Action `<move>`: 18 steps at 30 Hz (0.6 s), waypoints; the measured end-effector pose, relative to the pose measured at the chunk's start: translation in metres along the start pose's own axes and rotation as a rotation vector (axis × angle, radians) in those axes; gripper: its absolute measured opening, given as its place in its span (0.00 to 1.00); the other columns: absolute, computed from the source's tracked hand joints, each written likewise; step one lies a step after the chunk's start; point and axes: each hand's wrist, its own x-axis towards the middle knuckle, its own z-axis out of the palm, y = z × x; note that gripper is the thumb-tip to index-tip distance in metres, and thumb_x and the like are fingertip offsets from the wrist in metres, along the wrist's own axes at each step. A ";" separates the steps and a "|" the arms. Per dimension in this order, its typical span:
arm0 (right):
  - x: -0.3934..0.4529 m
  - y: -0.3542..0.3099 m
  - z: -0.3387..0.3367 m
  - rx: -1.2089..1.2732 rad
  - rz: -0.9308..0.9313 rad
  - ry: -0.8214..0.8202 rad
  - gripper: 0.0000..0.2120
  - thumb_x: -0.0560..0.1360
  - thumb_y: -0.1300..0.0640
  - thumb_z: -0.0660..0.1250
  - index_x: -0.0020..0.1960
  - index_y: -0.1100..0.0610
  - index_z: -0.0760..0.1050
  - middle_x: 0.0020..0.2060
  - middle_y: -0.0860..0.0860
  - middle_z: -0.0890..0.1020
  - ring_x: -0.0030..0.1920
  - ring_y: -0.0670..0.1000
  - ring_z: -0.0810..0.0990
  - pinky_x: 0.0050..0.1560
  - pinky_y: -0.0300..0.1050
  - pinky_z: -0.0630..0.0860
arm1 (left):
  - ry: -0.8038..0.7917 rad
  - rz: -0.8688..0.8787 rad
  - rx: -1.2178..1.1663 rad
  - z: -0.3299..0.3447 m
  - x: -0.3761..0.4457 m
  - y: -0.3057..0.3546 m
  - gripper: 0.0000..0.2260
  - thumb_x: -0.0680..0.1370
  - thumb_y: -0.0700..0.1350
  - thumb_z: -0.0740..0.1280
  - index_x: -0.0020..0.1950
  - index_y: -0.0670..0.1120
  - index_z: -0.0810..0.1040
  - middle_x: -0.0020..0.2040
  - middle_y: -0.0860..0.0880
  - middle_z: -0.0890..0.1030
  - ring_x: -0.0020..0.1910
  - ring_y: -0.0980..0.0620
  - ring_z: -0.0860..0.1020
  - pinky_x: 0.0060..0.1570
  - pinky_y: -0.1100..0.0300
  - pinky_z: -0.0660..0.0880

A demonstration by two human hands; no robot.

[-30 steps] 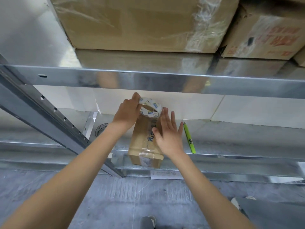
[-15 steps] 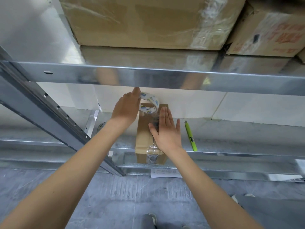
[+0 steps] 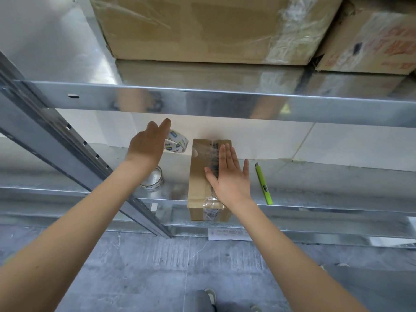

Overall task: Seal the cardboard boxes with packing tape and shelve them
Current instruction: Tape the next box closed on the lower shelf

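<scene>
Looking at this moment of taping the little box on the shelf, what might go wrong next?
The small box overhangs the shelf edge; the flat right hand pressing on it might tip it off. The tape roll sits loosely at the left hand and may drop. The green cutter lies near the edge and could get knocked off.

A small taped cardboard box [image 3: 200, 176], a green utility knife [image 3: 263, 184] to its right and a roll of clear tape [image 3: 153, 181] to its left are carried by the lower metal shelf [image 3: 337, 188]. Two large cardboard boxes [image 3: 191, 28] are borne side by side by the upper shelf [image 3: 225, 100]. A slip of paper [image 3: 228, 234] is seen at the shelf's foot on the grey floor [image 3: 157, 278].
</scene>
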 end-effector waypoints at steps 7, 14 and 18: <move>0.001 -0.001 0.000 -0.015 0.001 0.002 0.35 0.81 0.38 0.47 0.80 0.56 0.41 0.79 0.50 0.45 0.78 0.47 0.41 0.77 0.58 0.41 | -0.060 -0.024 0.008 0.021 -0.002 -0.009 0.15 0.75 0.30 0.55 0.58 0.44 0.63 0.43 0.44 0.67 0.35 0.41 0.71 0.36 0.51 0.67; 0.002 0.001 0.001 -0.027 0.001 -0.003 0.36 0.81 0.38 0.47 0.80 0.56 0.41 0.79 0.50 0.44 0.78 0.46 0.40 0.77 0.58 0.40 | -0.003 -0.044 -0.035 0.041 0.000 -0.010 0.13 0.76 0.30 0.55 0.57 0.43 0.64 0.42 0.44 0.68 0.32 0.42 0.71 0.33 0.53 0.64; 0.002 0.001 0.001 -0.022 -0.003 0.002 0.35 0.81 0.38 0.46 0.80 0.56 0.41 0.79 0.49 0.44 0.78 0.46 0.40 0.77 0.58 0.39 | -0.068 -0.055 -0.078 0.053 -0.004 -0.009 0.15 0.75 0.30 0.56 0.57 0.44 0.62 0.44 0.42 0.71 0.37 0.40 0.73 0.34 0.52 0.66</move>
